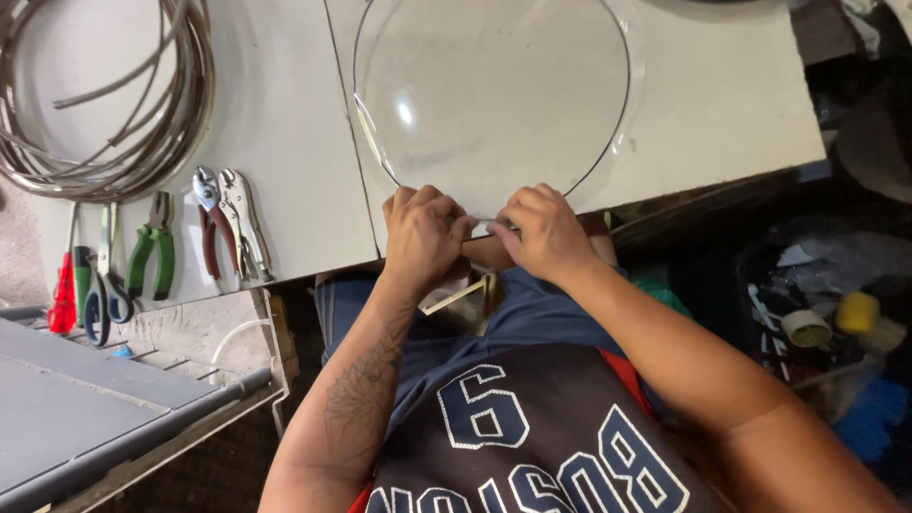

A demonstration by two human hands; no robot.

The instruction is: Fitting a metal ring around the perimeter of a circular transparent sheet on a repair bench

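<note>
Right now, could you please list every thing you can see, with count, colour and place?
clear round plastic disc: 1, transparent, on the white table, near edge
thin metal strip: 1, pale, below the hands
white table: 1, top of view
coiled grey cable: 1, top left
green-handled pliers: 1, left edge
red-handled pliers: 1, beside them
silver locking pliers: 1, right of those
blue-handled scissors: 1, far left
red-handled screwdriver: 1, far left
left hand: gripping disc rim
right hand: gripping disc rim

**A White Work Spot With Tools**

A white surface (285,123) is sitting in bright light. A coil of wire (114,95) is lying on it, with pliers (152,252) and scissors (104,285) lying near its edge. A grey board (85,408) is resting lower down. Dark clutter (836,323) is piling up on the floor.
</note>
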